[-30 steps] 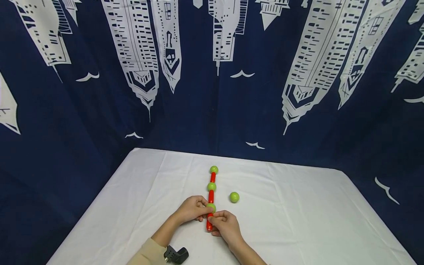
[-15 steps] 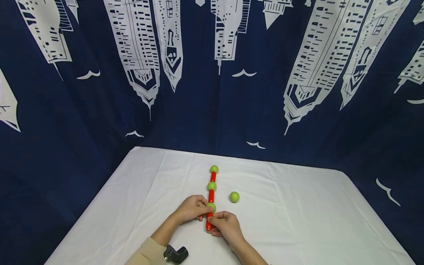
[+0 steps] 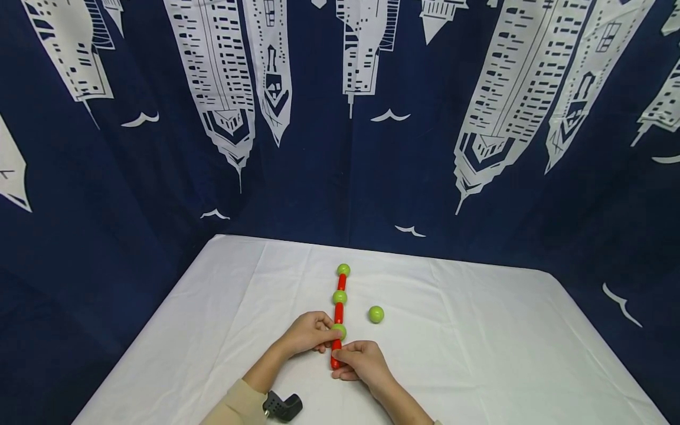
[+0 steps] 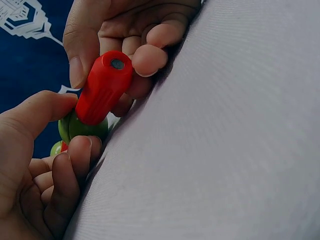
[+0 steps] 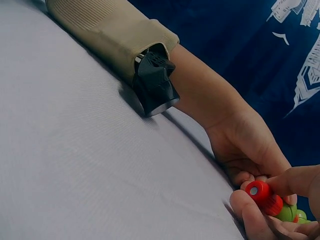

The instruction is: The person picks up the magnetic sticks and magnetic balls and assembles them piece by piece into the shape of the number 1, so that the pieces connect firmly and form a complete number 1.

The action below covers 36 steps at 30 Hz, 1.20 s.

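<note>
A chain of green balls and red rods lies on the table, running away from me. My left hand (image 3: 309, 334) pinches the nearest green ball (image 4: 75, 128) between thumb and fingers. Against that ball stands the near red rod (image 4: 106, 89), which my right hand (image 3: 366, 363) holds between thumb and fingers. A grey round spot shows in the rod's free end, in both wrist views. Farther along come another red rod (image 3: 339, 313), the middle green ball (image 3: 340, 297), a far red rod (image 3: 342, 282) and the end green ball (image 3: 343, 270).
A loose green ball (image 3: 376, 314) lies right of the chain. White cloth covers the table (image 3: 478, 330). A dark blue curtain (image 3: 319, 177) with white buildings hangs behind it. On the left wrist sits a black camera (image 5: 155, 85) under a beige sleeve (image 5: 100, 30).
My right hand has shifted very slightly toward me along the near red rod. The left hand keeps its pinch on the nearest ball. Otherwise the chain looks the same.
</note>
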Available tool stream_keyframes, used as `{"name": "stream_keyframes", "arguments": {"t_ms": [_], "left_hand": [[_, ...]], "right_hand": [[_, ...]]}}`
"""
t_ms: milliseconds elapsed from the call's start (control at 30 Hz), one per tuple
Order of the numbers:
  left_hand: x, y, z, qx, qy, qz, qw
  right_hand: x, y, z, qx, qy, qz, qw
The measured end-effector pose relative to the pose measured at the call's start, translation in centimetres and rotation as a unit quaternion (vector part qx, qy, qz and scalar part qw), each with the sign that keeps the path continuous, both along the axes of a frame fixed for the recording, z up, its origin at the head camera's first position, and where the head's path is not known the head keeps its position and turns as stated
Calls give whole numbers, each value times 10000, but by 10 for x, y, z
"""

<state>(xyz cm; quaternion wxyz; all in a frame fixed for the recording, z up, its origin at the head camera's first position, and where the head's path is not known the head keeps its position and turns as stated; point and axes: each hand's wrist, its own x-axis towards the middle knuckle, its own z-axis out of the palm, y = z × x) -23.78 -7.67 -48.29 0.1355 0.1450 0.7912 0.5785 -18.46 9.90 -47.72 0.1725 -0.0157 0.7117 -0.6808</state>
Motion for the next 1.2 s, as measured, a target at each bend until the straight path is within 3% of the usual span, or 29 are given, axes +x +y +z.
{"name": "stream_keyframes", "arguments": {"t_ms": [500, 700, 833, 1033, 1200], "left_hand": [[-2, 2, -2, 41, -194, 14, 9998], [1, -1, 3, 17, -379, 2, 9993], [5, -4, 7, -195, -753, -320, 9965], [8, -4, 9, 86, -1405, -781, 9870], [8, -4, 9, 122, -1465, -845, 9855]], "right_hand": [[1, 2, 2, 72, -232, -20, 9997], [1, 1, 0, 26, -211, -13, 9998], [1, 0, 0, -53, -146, 48, 9999], [1, 0, 0, -55, -49, 50, 10000], [1, 0, -2, 136, 82, 28, 9999]]}}
